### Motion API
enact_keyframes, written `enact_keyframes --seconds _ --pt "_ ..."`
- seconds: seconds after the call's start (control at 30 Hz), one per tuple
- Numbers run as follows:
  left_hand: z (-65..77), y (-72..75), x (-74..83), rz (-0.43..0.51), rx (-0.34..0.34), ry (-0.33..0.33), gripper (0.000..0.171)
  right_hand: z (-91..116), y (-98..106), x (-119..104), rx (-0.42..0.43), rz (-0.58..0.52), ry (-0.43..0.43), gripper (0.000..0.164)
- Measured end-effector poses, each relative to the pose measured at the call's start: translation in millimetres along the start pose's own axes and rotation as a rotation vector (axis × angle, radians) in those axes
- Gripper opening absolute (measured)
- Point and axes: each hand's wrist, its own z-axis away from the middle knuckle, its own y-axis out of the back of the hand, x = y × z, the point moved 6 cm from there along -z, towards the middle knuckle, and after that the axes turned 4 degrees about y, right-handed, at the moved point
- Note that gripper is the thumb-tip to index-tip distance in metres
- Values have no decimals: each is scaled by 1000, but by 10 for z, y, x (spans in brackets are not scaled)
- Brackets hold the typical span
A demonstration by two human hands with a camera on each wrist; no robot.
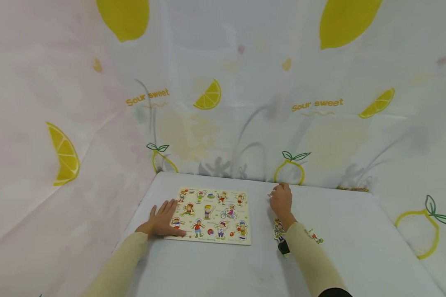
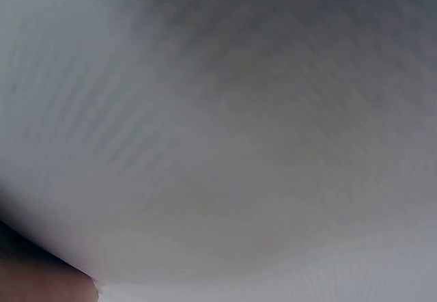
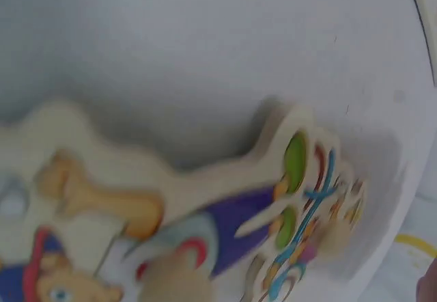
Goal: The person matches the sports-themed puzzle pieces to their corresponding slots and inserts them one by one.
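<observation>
A pale wooden puzzle board (image 1: 216, 239), printed with cartoon children at sports, lies flat on the white table. My left hand (image 1: 163, 220) rests on its left edge, fingers straight and spread. To the right of the board, near the table's back, my right hand (image 1: 281, 202) has curled fingers and pinches a small puzzle piece (image 1: 270, 195), mostly hidden by the hand. Below that forearm lie several loose puzzle pieces (image 1: 278, 227), partly covered by the sleeve. Up close in the right wrist view, a loose piece (image 3: 239, 213) shows a figure in purple trousers and a round knob.
Another loose puzzle piece (image 1: 314, 236) lies right of the right forearm. A white cloth wall (image 1: 245, 136) with lemon prints rises behind the table (image 1: 215, 272) and along both sides. The left wrist view shows mainly blurred pale fabric or surface.
</observation>
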Motion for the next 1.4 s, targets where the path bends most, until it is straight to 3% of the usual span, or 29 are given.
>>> enact_keyframes --seconds 0.27,0.63,0.8,1.03,1.2,1.4 --pt "-96 7 -27 -23 31 16 142 -54 -461 -325 -265 -239 -135 14" --pt "-54 124 -122 -19 32 31 142 -60 -835 -913 -460 -232 -118 14" --pt "-40 120 -128 -8 25 20 142 -30 -1046 -1228 -508 -224 -85 14" --pt "-61 -5 -107 -18 18 19 143 95 -1336 -1720 -595 -196 54 14" --pt "-25 -57 -55 -42 6 25 144 182 -1494 -1933 -656 -211 37 14" --pt "32 18 34 -11 18 11 142 236 -1621 -2025 -607 -196 34 13"
